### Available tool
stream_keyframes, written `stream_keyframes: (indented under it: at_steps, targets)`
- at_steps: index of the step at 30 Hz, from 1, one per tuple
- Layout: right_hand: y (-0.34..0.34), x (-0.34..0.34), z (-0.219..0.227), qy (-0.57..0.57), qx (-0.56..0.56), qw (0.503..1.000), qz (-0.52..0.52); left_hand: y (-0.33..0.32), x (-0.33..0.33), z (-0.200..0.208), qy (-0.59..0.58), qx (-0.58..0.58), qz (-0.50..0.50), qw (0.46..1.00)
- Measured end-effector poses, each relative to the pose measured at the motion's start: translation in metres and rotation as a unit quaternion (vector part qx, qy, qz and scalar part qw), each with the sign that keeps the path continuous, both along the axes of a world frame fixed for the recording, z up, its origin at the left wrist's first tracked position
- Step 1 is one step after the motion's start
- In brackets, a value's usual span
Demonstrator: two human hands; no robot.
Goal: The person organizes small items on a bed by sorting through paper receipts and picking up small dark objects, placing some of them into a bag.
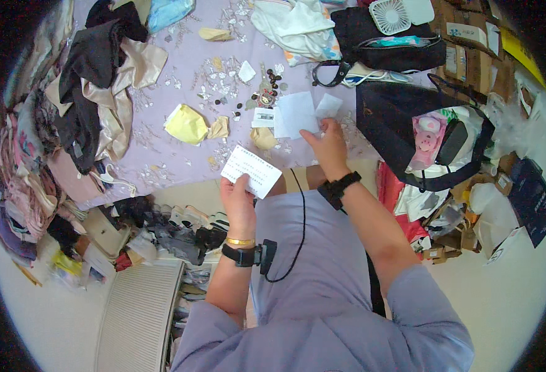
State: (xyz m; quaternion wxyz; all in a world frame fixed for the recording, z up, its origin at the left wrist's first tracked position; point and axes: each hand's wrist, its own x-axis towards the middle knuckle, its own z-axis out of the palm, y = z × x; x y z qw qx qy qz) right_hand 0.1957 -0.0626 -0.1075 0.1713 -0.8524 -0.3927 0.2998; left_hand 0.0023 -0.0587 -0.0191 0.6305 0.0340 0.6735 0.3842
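My left hand (240, 197) pinches a white printed card (252, 172) by its lower edge, holding it tilted near the bed's front edge. My right hand (328, 146) reaches over the bed with thumb and forefinger apart. Its thumb is at the corner of a white paper sheet (296, 113), and its fingertips are at a smaller white paper piece (328, 104). Left of the sheet lies a small white label (263, 117), with a beige scrap (263, 138) below it. Several dark round buttons (273, 77) are scattered just beyond the papers.
A patterned lilac bedcover (149, 149) bears a yellow folded piece (186, 124) and a white square (247, 71). Dark and beige clothes (93, 68) are heaped left. To the right stand an open black bag (384, 105), a white fan (389, 15) and cardboard boxes (465, 62).
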Motion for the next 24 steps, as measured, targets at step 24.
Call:
stream_keyframes:
  at_steps: [24]
  targets:
    - [-0.024, -0.062, 0.106, 0.437, -0.136, 0.886, 0.073, -0.008, -0.022, 0.012, 0.098, 0.062, -0.196, 0.974]
